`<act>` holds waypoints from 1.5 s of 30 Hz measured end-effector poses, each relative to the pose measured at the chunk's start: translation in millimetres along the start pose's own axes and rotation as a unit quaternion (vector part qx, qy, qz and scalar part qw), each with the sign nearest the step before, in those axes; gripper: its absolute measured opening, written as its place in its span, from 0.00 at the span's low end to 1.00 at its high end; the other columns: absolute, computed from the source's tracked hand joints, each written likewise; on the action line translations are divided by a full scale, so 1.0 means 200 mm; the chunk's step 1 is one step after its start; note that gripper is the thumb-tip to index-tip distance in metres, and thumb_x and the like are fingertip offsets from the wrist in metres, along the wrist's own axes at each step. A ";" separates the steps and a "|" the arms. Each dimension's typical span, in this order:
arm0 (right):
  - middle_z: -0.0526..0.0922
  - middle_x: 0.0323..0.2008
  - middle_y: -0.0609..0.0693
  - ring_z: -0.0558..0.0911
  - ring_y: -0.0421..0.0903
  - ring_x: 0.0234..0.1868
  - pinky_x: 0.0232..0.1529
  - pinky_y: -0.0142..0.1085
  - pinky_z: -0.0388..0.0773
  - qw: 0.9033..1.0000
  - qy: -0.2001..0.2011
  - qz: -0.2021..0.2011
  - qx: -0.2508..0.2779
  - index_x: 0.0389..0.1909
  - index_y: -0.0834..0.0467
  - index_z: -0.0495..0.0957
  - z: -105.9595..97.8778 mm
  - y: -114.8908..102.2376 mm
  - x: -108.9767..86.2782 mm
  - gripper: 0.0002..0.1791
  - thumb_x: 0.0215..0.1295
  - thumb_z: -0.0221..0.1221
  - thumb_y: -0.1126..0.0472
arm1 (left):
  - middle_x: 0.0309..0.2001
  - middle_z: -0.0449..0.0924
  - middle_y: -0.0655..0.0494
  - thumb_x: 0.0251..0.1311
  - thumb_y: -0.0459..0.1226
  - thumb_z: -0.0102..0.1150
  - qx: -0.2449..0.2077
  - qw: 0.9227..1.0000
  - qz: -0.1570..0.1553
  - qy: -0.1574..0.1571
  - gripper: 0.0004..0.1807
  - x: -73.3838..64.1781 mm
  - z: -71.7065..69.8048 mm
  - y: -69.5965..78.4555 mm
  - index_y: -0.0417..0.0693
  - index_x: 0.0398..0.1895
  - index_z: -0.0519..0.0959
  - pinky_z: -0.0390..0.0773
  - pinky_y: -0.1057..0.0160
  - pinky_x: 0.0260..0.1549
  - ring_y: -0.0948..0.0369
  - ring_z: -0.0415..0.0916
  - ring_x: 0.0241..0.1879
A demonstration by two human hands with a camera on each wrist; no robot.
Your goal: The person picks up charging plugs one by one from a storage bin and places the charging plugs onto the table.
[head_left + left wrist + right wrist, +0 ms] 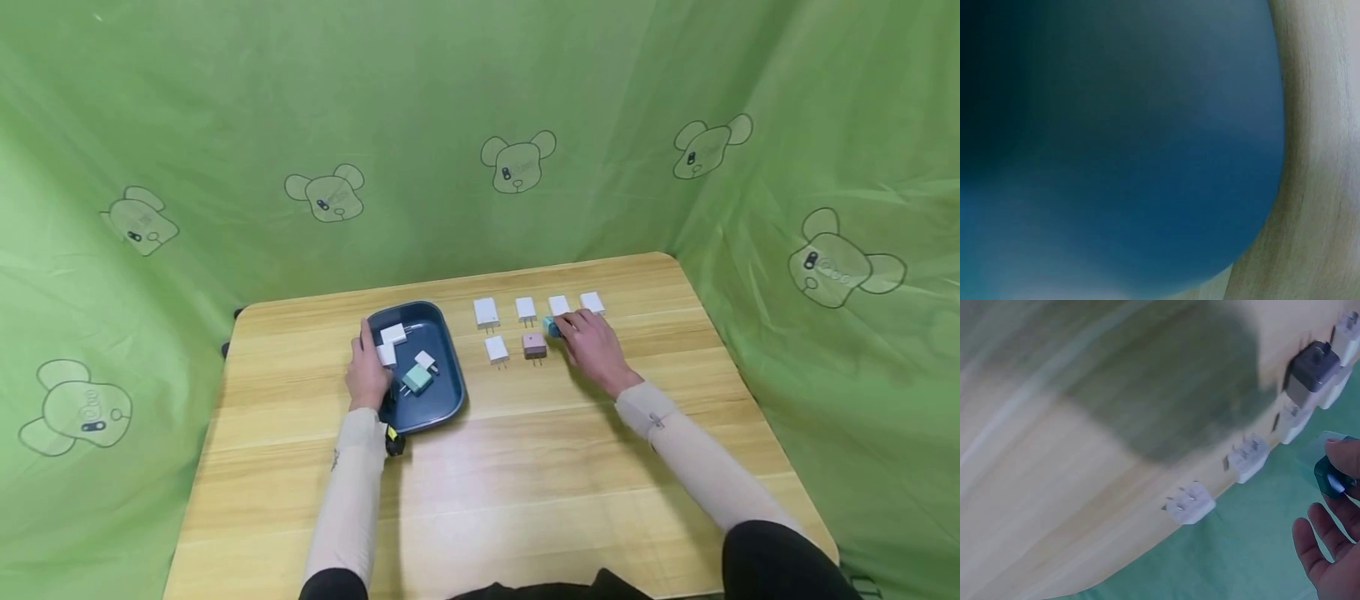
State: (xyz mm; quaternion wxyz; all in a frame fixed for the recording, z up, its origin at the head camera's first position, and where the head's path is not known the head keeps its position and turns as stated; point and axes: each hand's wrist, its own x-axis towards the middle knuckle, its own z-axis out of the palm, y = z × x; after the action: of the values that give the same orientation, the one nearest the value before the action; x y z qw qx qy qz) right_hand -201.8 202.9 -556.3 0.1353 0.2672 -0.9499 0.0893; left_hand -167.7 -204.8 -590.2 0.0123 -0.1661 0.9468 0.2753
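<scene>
My left hand [367, 371] holds the left side of a dark blue tray [450, 404]; the tray's blue surface [1210, 194] fills most of the left wrist view. In the tray lie a mint-green charger [417, 379] and several white ones, among them a small white charger [425, 360]. My right hand [596, 350] pinches a teal plug-in charger [552, 327] between thumb and fingers, above the table. Just left of it lies a pink charger [534, 345]. In the right wrist view, the teal charger [1325, 472] is partly hidden by my thumb.
White chargers stretch along the back, from a larger one [486, 312] to the rightmost one [592, 302]. Another white charger [496, 349] lies in front. Below the tray sits a small black object [394, 442] on the wooden table [525, 500]. Green curtains [420, 108] surround it.
</scene>
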 end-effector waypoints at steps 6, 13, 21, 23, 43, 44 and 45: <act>0.84 0.55 0.63 0.80 0.61 0.56 0.59 0.55 0.78 1.000 -0.010 0.012 -0.009 0.57 0.65 0.80 0.02 0.02 -0.04 0.21 0.63 0.65 0.65 | 0.72 0.62 0.38 0.52 0.24 0.64 0.001 1.000 0.001 -0.001 0.60 0.00 0.00 0.00 0.55 0.83 0.40 0.83 0.43 0.37 0.40 0.80 0.37; 0.84 0.54 0.62 0.79 0.60 0.57 0.52 0.53 0.80 0.998 -0.052 0.031 -0.033 0.56 0.64 0.81 0.04 0.05 -0.08 0.18 0.66 0.62 0.65 | 0.71 0.62 0.38 0.50 0.23 0.65 -0.003 1.000 0.005 0.005 0.61 0.00 0.00 -0.01 0.55 0.83 0.41 0.83 0.42 0.37 0.40 0.80 0.37; 0.85 0.53 0.61 0.80 0.59 0.56 0.51 0.53 0.79 0.997 -0.057 0.041 -0.032 0.55 0.64 0.81 0.08 0.06 -0.11 0.17 0.66 0.62 0.64 | 0.71 0.62 0.38 0.51 0.24 0.65 0.000 1.000 0.003 0.002 0.60 0.00 0.00 -0.01 0.54 0.83 0.41 0.82 0.42 0.39 0.39 0.80 0.39; 0.85 0.52 0.61 0.80 0.59 0.55 0.50 0.53 0.80 0.997 -0.053 0.040 -0.031 0.54 0.64 0.81 0.09 0.06 -0.12 0.17 0.66 0.62 0.65 | 0.71 0.62 0.38 0.51 0.24 0.64 0.001 1.000 0.003 0.001 0.60 0.00 0.00 0.00 0.54 0.83 0.40 0.82 0.42 0.39 0.39 0.80 0.38; 0.83 0.56 0.62 0.79 0.60 0.57 0.57 0.55 0.80 0.996 -0.075 0.043 -0.026 0.60 0.65 0.79 0.10 0.06 -0.15 0.22 0.65 0.64 0.64 | 0.72 0.62 0.39 0.51 0.23 0.65 -0.004 1.000 -0.002 0.002 0.61 0.00 0.00 0.00 0.56 0.83 0.40 0.83 0.41 0.41 0.39 0.80 0.39; 0.83 0.56 0.62 0.79 0.60 0.56 0.56 0.55 0.80 0.996 -0.078 0.042 -0.028 0.60 0.65 0.79 0.10 0.05 -0.15 0.23 0.65 0.65 0.63 | 0.72 0.62 0.38 0.51 0.24 0.65 -0.004 1.000 -0.001 0.000 0.61 0.00 0.00 0.00 0.56 0.83 0.40 0.83 0.41 0.41 0.39 0.80 0.39; 0.83 0.56 0.62 0.79 0.60 0.56 0.56 0.55 0.80 0.995 -0.082 0.039 -0.031 0.60 0.65 0.79 0.09 0.05 -0.16 0.24 0.64 0.66 0.63 | 0.72 0.62 0.38 0.50 0.24 0.65 -0.005 1.000 0.000 -0.001 0.61 0.00 0.00 0.00 0.56 0.83 0.40 0.83 0.41 0.41 0.39 0.80 0.39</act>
State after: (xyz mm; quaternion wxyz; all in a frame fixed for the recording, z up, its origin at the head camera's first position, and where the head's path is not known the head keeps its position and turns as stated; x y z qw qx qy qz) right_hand -185.6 222.0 -584.7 0.0615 0.2318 -0.9699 0.0428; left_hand -167.7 -204.7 -589.7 0.0122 -0.1660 0.9455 0.2799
